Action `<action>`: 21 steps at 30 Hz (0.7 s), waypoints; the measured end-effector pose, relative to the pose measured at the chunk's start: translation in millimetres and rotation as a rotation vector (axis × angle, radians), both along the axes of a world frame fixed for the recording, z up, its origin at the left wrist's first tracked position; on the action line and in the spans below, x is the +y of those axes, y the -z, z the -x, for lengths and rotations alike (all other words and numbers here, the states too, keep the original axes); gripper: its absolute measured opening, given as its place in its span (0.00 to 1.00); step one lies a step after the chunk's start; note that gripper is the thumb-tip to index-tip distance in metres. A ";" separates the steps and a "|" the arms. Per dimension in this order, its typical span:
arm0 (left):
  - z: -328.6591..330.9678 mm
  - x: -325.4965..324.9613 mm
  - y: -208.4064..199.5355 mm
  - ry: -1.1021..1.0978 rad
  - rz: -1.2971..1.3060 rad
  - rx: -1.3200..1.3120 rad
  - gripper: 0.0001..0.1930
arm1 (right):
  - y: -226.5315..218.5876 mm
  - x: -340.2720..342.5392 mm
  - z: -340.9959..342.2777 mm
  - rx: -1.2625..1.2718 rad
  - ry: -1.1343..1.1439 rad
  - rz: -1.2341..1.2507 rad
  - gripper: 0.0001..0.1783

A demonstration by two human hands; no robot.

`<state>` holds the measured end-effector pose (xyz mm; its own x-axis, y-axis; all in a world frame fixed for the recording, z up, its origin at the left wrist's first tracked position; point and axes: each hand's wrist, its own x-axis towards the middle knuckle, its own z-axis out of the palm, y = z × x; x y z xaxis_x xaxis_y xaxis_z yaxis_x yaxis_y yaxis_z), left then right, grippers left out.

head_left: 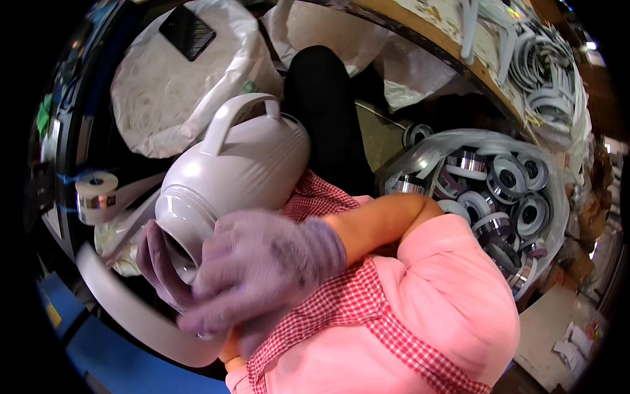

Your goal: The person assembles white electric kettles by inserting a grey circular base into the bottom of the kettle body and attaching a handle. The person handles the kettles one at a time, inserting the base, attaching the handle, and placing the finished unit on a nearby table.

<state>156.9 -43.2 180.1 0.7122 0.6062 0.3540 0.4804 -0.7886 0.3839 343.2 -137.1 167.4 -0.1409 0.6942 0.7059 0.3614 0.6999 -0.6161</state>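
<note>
A pale lavender-grey plastic jug body (pixel 230 164) with a looped handle lies tilted across my lap, its open mouth toward me. I wear purple knitted gloves. My left hand (pixel 159 266) is curled at the rim of the mouth, much of it hidden behind the right. Crossing over it, my right hand (pixel 252 266) has its fingers bent beside the mouth and is smeared by motion. Whatever those fingers hold is hidden. Below both hands, a broad curved pale plastic strip (pixel 141 318) reaches toward my right fingertips; whether they touch it I cannot tell.
A bag of translucent rings (pixel 164 98) with a black phone (pixel 188 33) on top stands at far left. A tape roll (pixel 97 190) hangs left. Right, a clear bag (pixel 558 217) holds silver and purple collars. Grey curved parts (pixel 545 72) lie on the bench (pixel 440 26).
</note>
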 end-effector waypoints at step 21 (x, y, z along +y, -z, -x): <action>57.6 51.4 62.9 -0.202 0.196 -0.247 0.28 | 212.5 -336.5 -92.4 -0.460 1.119 1.689 0.43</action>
